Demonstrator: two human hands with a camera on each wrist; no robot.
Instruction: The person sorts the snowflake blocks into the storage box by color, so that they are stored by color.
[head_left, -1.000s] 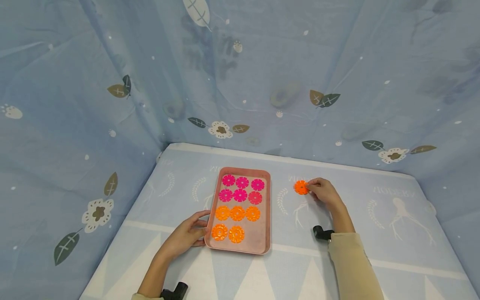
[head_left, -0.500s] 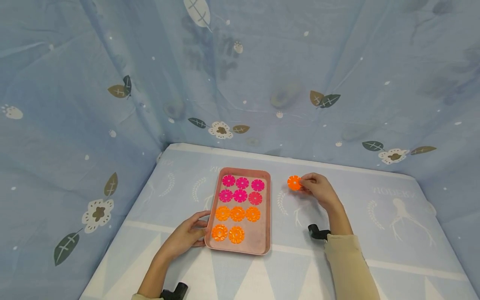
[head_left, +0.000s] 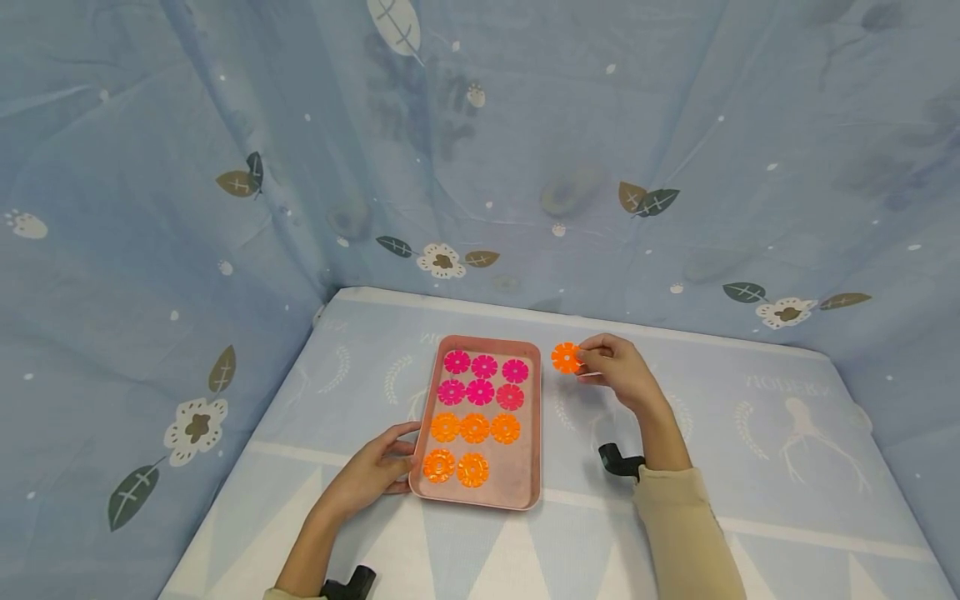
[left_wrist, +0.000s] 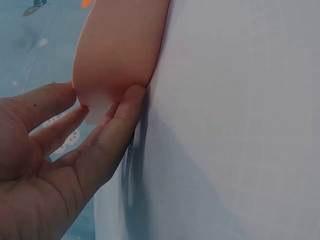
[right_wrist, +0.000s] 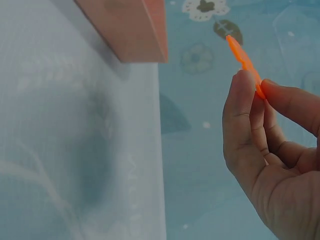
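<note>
A shallow pink tray [head_left: 513, 487] lies on the table. In it are several magenta and pinkish flower-shaped plastic discs [head_left: 480, 392] at the far end and several orange ones [head_left: 474, 427] nearer. My left hand [head_left: 375, 467] holds the tray at its near left side; in the left wrist view the thumb and fingers meet its wall from opposite edges. Just right of the tray's far corner, my right hand [head_left: 622, 371] pinches one notched orange disc [head_left: 566, 357] between thumb and fingers. The right wrist view shows this disc [right_wrist: 244, 62] edge-on, raised above the table.
A pale blue and white patterned cloth [head_left: 750, 483] covers the table. Blue printed curtains [head_left: 525, 167] rise behind it and at both sides. A black wrist mount [head_left: 621, 461] sits on the right wrist, another black mount [head_left: 351, 582] on the left.
My right hand has moved left with the orange disc, from the table's right part to close beside the tray. The left hand and the tray have stayed put.
</note>
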